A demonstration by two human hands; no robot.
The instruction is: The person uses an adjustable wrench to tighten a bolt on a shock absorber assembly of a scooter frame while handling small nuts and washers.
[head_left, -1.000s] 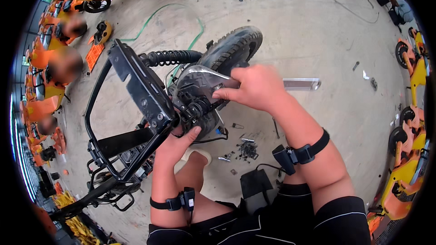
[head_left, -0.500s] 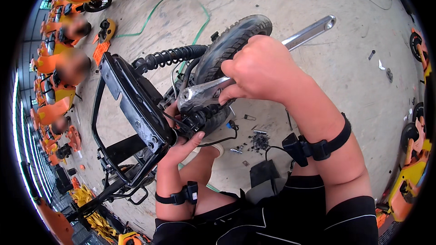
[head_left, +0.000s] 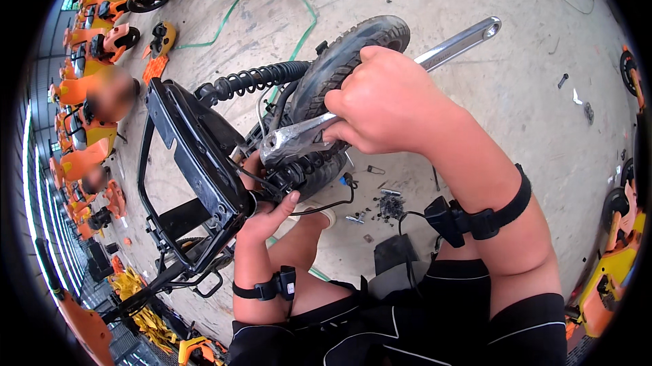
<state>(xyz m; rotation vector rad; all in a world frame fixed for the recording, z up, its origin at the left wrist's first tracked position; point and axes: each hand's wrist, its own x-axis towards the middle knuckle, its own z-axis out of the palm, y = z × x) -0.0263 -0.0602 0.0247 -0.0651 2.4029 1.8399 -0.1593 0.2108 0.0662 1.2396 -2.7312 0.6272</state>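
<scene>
Right hand (head_left: 387,102) closed round silver wrench (head_left: 456,47); shank marking illegible. Wrench head just beside fingers of left hand (head_left: 266,221), which curls in by black frame (head_left: 214,179), partly hidden; grip cannot be told. Treaded tyre (head_left: 333,77) left of right hand. Left-wrist label (head_left: 291,288) unreadable.

Pretty clearly a repair workshop we're in.
We've got orange-and-yellow two-wheelers (head_left: 85,152) lined up along the left, loose metal bits (head_left: 390,207) on the concrete floor (head_left: 516,135), a bare black frame (head_left: 212,193) right by us, strip lights (head_left: 26,155) glowing way over left.
</scene>
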